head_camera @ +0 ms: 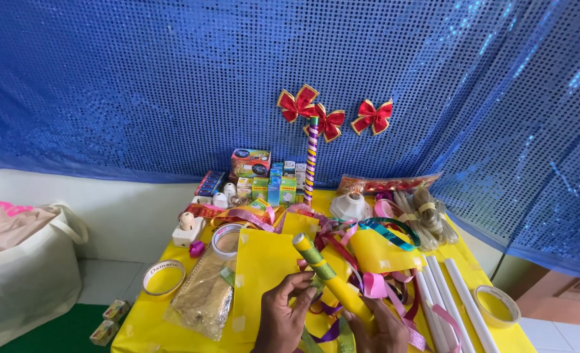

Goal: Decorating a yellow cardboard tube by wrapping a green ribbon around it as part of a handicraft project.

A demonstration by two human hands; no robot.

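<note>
Head view, bottom centre: left hand [282,318] and right hand [383,330] both grip a yellow tube [332,281], tilted toward upper left. Right grip is partly cropped, apparently closed. Ribbons [342,238] lie behind on the table [147,327].

Blue sequin curtain [140,85] is hanging across the whole back, catching daylight. A cream wall [127,209] is showing underneath, white tiled floor [100,278] and green mat [55,333] are sitting below the yellow table [143,327].
</note>
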